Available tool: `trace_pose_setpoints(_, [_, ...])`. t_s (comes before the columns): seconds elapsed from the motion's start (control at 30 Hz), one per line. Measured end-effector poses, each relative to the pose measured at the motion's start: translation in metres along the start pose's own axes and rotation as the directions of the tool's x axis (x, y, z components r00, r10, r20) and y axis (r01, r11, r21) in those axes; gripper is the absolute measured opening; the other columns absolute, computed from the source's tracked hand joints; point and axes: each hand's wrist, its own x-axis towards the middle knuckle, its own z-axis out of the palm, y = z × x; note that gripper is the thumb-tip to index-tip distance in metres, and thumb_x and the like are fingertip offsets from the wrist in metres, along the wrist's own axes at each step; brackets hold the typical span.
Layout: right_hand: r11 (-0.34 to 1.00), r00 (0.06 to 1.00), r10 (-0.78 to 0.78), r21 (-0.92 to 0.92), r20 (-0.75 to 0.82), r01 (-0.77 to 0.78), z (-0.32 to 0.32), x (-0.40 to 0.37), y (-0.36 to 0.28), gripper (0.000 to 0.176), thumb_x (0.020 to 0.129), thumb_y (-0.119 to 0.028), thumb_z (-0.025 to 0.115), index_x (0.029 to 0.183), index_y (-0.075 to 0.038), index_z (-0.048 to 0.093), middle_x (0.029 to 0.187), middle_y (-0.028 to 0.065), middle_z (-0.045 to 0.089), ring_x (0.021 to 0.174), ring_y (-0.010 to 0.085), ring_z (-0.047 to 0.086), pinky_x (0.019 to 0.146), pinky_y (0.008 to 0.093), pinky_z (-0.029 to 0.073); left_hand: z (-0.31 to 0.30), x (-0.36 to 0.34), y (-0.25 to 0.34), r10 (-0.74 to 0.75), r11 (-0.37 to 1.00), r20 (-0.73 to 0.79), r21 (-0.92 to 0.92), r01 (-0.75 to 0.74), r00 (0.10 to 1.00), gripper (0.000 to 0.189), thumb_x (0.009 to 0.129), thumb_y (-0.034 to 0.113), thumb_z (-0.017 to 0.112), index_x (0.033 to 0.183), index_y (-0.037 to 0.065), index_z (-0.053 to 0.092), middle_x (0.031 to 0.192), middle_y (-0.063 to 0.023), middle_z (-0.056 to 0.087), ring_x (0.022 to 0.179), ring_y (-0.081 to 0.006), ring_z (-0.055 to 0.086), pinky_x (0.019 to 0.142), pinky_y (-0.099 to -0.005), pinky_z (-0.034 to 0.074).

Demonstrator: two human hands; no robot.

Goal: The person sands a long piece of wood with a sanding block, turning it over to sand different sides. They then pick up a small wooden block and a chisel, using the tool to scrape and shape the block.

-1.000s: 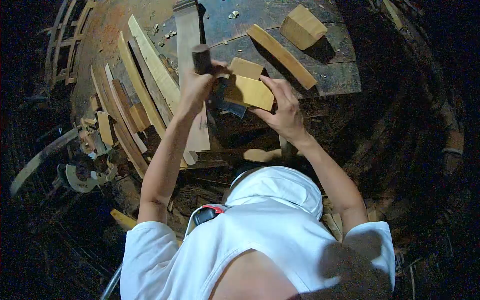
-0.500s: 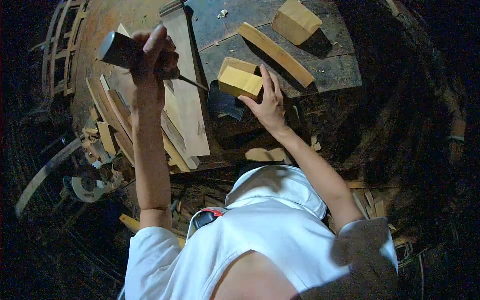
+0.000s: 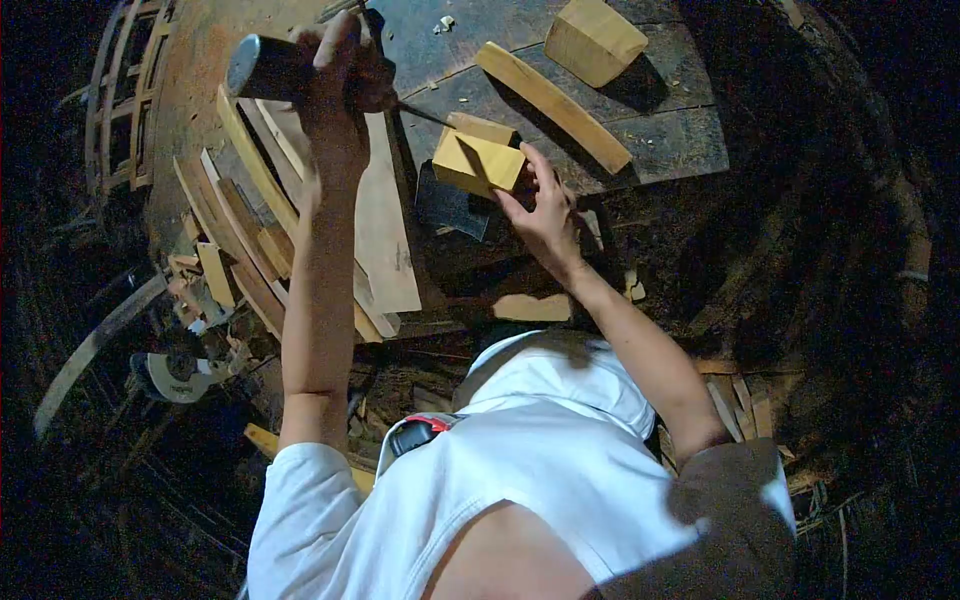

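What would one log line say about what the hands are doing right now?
left hand: raised, gripping dark-handled tool | right hand: holding yellow wood block at dark bench | tool tip: near block

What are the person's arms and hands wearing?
Short white shirt sleeves cover the tops of both arms: the left sleeve and the right sleeve, partly in shadow. Below them the arms are bare. The left hand and right hand wear no gloves.
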Motion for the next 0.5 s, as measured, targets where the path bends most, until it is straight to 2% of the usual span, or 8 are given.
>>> trace_pose_setpoints(0.07, [0.986, 0.985, -0.166, -0.004, -0.037, 0.166, 0.002, 0.006, 0.005, 0.065, 0.078, -0.023, 0.074, 0.133, -0.008, 0.042, 0.109, 0.0165, 0.059, 0.099, 0.0276, 0.06, 0.084, 0.0371, 0.049, 0.004, 0.003, -0.004, 0.035, 0.998, -0.023, 0.054, -0.034, 0.999, 0.02, 0.087, 0.021, 0.065, 0.079, 0.006, 0.055, 0.062, -0.0016, 0.051, 0.048, -0.0101, 0.05, 0.041, -0.0234, 0.036])
trace_pose_setpoints(0.1, [0.987, 0.986, -0.164, -0.004, -0.036, 0.164, 0.002, 0.005, 0.001, 0.065, 0.078, -0.023, 0.074, 0.133, -0.008, 0.042, 0.109, 0.0165, 0.059, 0.099, 0.0276, 0.06, 0.084, 0.0371, 0.049, 0.006, 0.005, -0.007, 0.045, 0.999, 0.001, 0.017, -0.045, 0.999, 0.02, 0.087, 0.02, 0.065, 0.078, 0.006, 0.055, 0.061, -0.0016, 0.051, 0.047, -0.01, 0.049, 0.04, -0.023, 0.036])
trace_pose_setpoints(0.17, [0.981, 0.992, 0.118, 0.147, 0.049, -0.124, 0.0, 0.002, -0.014, 0.065, 0.078, -0.024, 0.074, 0.132, -0.008, 0.043, 0.111, 0.0153, 0.059, 0.101, 0.0257, 0.059, 0.084, 0.0369, 0.049, 0.008, 0.005, -0.009, 0.057, 0.998, 0.008, 0.008, -0.057, 0.998, 0.02, 0.085, 0.017, 0.067, 0.075, 0.006, 0.055, 0.06, -0.0016, 0.052, 0.046, -0.0094, 0.049, 0.04, -0.0226, 0.036])
trace_pose_setpoints(0.2, [0.981, 0.992, 0.12, 0.146, 0.048, -0.125, -0.003, 0.003, -0.021, 0.065, 0.078, -0.024, 0.074, 0.132, -0.008, 0.043, 0.111, 0.0153, 0.059, 0.101, 0.0257, 0.059, 0.084, 0.0369, 0.049, 0.004, 0.005, -0.012, 0.055, 0.998, 0.009, 0.007, -0.055, 0.998, 0.02, 0.085, 0.017, 0.067, 0.075, 0.006, 0.055, 0.06, -0.0016, 0.052, 0.046, -0.0094, 0.049, 0.04, -0.0226, 0.036])
trace_pose_setpoints(0.27, [0.992, 0.997, 0.074, 0.103, 0.025, -0.076, -0.007, 0.004, -0.031, 0.061, 0.079, -0.03, 0.073, 0.129, -0.008, 0.045, 0.112, 0.0146, 0.059, 0.102, 0.0243, 0.058, 0.084, 0.0366, 0.048, -0.001, 0.004, -0.015, 0.028, 0.987, 0.116, 0.153, -0.046, 0.993, 0.013, 0.093, 0.015, 0.056, 0.085, 0.014, 0.045, 0.067, -0.0026, 0.05, 0.053, -0.0125, 0.05, 0.049, -0.0273, 0.044])
trace_pose_setpoints(0.3, [0.992, 0.997, 0.076, 0.102, 0.024, -0.079, -0.007, 0.004, -0.029, 0.061, 0.079, -0.03, 0.073, 0.129, -0.008, 0.045, 0.112, 0.0146, 0.059, 0.102, 0.0243, 0.058, 0.084, 0.0366, 0.048, 0.0, 0.003, -0.017, 0.025, 0.987, 0.116, 0.152, -0.043, 0.993, 0.013, 0.093, 0.015, 0.056, 0.085, 0.014, 0.045, 0.067, -0.0026, 0.05, 0.053, -0.0125, 0.05, 0.049, -0.0273, 0.044])
trace_pose_setpoints(0.37, [0.983, 0.995, 0.071, 0.164, 0.069, -0.081, -0.007, 0.005, -0.028, 0.059, 0.081, -0.035, 0.07, 0.127, -0.008, 0.046, 0.114, 0.0135, 0.059, 0.102, 0.0236, 0.058, 0.087, 0.036, 0.046, 0.005, 0.0, -0.019, 0.04, 0.967, 0.022, 0.25, -0.045, 0.999, 0.019, 0.091, 0.014, 0.059, 0.081, 0.014, 0.042, 0.066, -0.0019, 0.049, 0.051, -0.0104, 0.048, 0.046, -0.0256, 0.042])
trace_pose_setpoints(0.5, [0.98, 0.993, 0.071, 0.18, 0.09, -0.086, -0.012, 0.005, -0.034, 0.058, 0.081, -0.039, 0.069, 0.125, -0.008, 0.047, 0.116, 0.0131, 0.059, 0.104, 0.0236, 0.058, 0.09, 0.0364, 0.044, 0.003, 0.0, -0.021, 0.014, 0.97, 0.078, 0.242, -0.033, 0.997, 0.022, 0.09, 0.013, 0.059, 0.079, 0.015, 0.04, 0.065, -0.001, 0.049, 0.049, -0.0094, 0.047, 0.044, -0.0256, 0.04])
